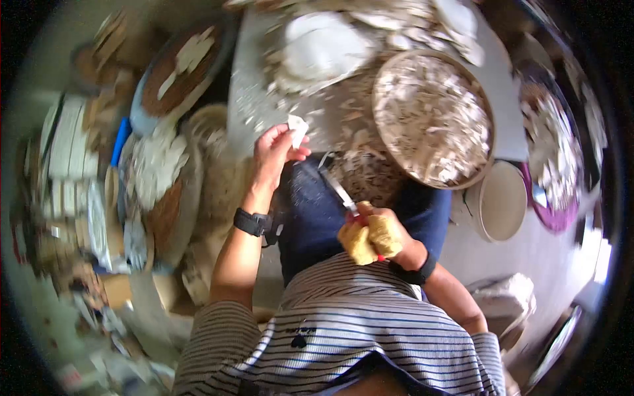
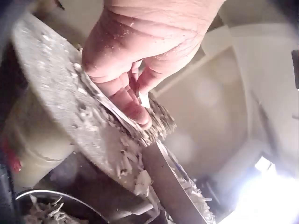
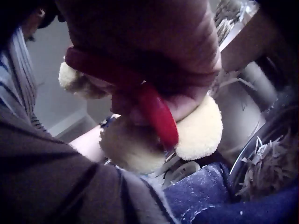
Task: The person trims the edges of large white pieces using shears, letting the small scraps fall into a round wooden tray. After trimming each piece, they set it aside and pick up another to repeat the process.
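My left hand (image 1: 269,157) pinches a small flat white piece (image 1: 298,131) between thumb and fingers, raised over the near edge of the table. In the left wrist view, its fingers grip thin layered pieces (image 2: 156,122) with ragged edges, and a broad metal blade (image 2: 168,186) lies right at them. Lower and to the right, my right hand (image 1: 406,245) grips scissors (image 1: 340,190), their metal blades pointing up and left toward the left hand. Red handles (image 3: 158,114) curve around the fingers in the right wrist view. Yellow fluffy padding (image 1: 370,237) surrounds the grip.
A round basin (image 1: 492,142) full of pale shavings stands on the grey table (image 1: 254,86), near white sheets (image 1: 323,46). At right are a white bucket (image 1: 502,204) and a purple tub (image 1: 558,218). Oval trays (image 1: 142,109) with white pieces stand at left. Scraps lie between the knees.
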### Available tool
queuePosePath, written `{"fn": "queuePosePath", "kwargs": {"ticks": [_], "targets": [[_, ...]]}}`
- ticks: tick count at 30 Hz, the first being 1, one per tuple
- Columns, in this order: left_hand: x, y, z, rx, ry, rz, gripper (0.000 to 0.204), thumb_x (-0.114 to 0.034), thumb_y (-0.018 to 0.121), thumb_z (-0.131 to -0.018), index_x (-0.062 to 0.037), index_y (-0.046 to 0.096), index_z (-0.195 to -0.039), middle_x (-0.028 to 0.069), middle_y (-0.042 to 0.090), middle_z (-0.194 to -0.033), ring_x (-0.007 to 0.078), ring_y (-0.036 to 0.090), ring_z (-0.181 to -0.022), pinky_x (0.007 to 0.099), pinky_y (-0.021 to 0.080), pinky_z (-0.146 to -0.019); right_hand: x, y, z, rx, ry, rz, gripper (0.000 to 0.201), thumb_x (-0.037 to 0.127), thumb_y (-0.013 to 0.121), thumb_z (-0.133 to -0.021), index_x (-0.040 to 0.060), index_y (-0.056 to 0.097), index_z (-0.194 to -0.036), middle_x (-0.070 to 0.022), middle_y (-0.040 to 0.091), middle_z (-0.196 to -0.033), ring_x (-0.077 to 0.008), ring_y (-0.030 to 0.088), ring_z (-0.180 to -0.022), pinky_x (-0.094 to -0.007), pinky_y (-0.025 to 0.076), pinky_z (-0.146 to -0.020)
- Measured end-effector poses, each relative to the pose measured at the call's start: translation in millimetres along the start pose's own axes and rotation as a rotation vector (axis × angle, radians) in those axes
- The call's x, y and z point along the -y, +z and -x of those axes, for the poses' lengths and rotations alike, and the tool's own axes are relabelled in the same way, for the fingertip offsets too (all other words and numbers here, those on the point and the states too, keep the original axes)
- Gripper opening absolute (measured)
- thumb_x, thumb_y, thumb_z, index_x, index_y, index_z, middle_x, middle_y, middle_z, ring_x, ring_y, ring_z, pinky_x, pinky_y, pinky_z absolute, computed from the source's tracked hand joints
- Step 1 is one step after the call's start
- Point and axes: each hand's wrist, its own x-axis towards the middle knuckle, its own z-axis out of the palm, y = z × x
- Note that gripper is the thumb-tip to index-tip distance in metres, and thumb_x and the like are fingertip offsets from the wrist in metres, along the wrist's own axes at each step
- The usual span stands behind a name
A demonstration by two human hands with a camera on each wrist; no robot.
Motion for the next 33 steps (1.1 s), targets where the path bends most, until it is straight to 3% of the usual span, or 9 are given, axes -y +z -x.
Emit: {"fn": "queuePosePath", "kwargs": {"ticks": [1, 7, 11, 14, 15, 17, 18, 26, 33], "targets": [[11.3, -22.0, 21.9, -0.075, -0.047, 0.016, 0.027, -0.017, 0.057, -0.085, -0.0001, 0.055, -0.105, 0.0125, 0.064, -0.087, 0.0157, 0.061, -0.063, 0.0241, 0.049, -0.056, -2.3, -0.8, -5.2, -0.062, 0.415, -0.871, 0.010, 0.007, 0.050, -0.081, 0.0016, 0.056, -0.087, -0.0045, 0.056, -0.082, -0.0145, 0.054, -0.073, -0.0270, 0.046, -0.066], [107.9, -198.8, 203.6, -0.821, -0.119, 0.105, 0.031, -0.020, 0.058, -0.084, -0.0018, 0.053, -0.108, 0.0104, 0.062, -0.087, 0.0176, 0.059, -0.066, 0.0248, 0.046, -0.055, -16.5, -29.6, -4.4, 0.056, 0.434, -0.693, 0.029, 0.021, 0.044, -0.085, -0.0011, 0.052, -0.103, -0.0087, 0.059, -0.088, -0.0188, 0.058, -0.076, -0.0281, 0.048, -0.068], [179.9, -284.0, 321.1, -1.446, -0.014, 1.029, 0.039, -0.026, 0.052, -0.087, -0.0043, 0.042, -0.117, 0.0154, 0.055, -0.108, 0.0233, 0.055, -0.100, 0.0329, 0.050, -0.076, -9.5, -25.5, -2.4, 0.088, 0.320, -0.505, 0.032, 0.019, 0.039, -0.090, -0.0068, 0.050, -0.106, -0.0152, 0.059, -0.095, -0.0214, 0.059, -0.083, -0.0292, 0.050, -0.076], [211.2, -257.5, 333.0, -1.213, 0.145, 0.932, 0.047, -0.028, 0.054, -0.086, -0.0005, 0.036, -0.119, 0.0166, 0.048, -0.116, 0.0277, 0.051, -0.106, 0.0360, 0.050, -0.079, -17.1, -26.8, -6.0, 0.056, 0.269, -0.367, 0.030, 0.018, 0.044, -0.088, -0.0038, 0.051, -0.106, -0.0160, 0.059, -0.092, -0.0223, 0.058, -0.085, -0.0297, 0.050, -0.074], [232.3, -258.1, 326.1, -1.015, 0.241, -0.026, 0.045, -0.027, 0.055, -0.085, -0.0009, 0.038, -0.118, 0.0163, 0.051, -0.112, 0.0279, 0.053, -0.102, 0.0356, 0.050, -0.078, -15.2, -24.5, -6.9, 0.070, 0.249, -0.326, 0.029, 0.018, 0.045, -0.087, -0.0033, 0.051, -0.106, -0.0161, 0.059, -0.092, -0.0223, 0.058, -0.084, -0.0296, 0.050, -0.074], [217.8, -229.3, 284.6, -0.855, 0.191, -0.218, 0.040, -0.026, 0.056, -0.085, -0.0031, 0.043, -0.115, 0.0157, 0.056, -0.103, 0.0266, 0.057, -0.092, 0.0343, 0.050, -0.076, -13.1, -20.5, -6.5, 0.135, 0.253, -0.310, 0.029, 0.020, 0.047, -0.087, -0.0026, 0.051, -0.104, -0.0150, 0.058, -0.091, -0.0220, 0.058, -0.083, -0.0297, 0.049, -0.073], [168.0, -198.6, 249.7, -0.950, 0.077, 0.521, 0.037, -0.025, 0.057, -0.084, -0.0049, 0.045, -0.114, 0.0153, 0.058, -0.098, 0.0250, 0.059, -0.087, 0.0336, 0.049, -0.074, -12.4, -18.1, -6.7, 0.190, 0.277, -0.333, 0.030, 0.022, 0.047, -0.086, -0.0025, 0.052, -0.103, -0.0138, 0.059, -0.090, -0.0218, 0.057, -0.082, -0.0299, 0.049, -0.072], [25.6, -117.9, 58.4, -0.489, 0.125, 0.048, 0.027, -0.016, 0.056, -0.085, -0.0025, 0.055, -0.109, 0.0108, 0.063, -0.088, 0.0168, 0.063, -0.067, 0.0253, 0.051, -0.058, -1.2, -19.0, 14.2, 0.157, -0.008, 0.335, 0.012, 0.010, 0.055, -0.081, 0.0009, 0.056, -0.089, -0.0034, 0.056, -0.091, -0.0116, 0.053, -0.082, -0.0248, 0.043, -0.074], [-39.6, -73.3, -87.6, -0.139, 0.244, -0.200, 0.021, -0.007, 0.053, -0.085, -0.0008, 0.059, -0.104, 0.0095, 0.064, -0.085, 0.0122, 0.061, -0.064, 0.0228, 0.050, -0.053, -19.1, -20.8, 27.2, -0.114, 0.181, -0.144, 0.017, 0.007, 0.068, -0.072, 0.0034, 0.057, -0.085, -0.0016, 0.053, -0.081, -0.0125, 0.052, -0.075, -0.0268, 0.044, -0.067]]}}
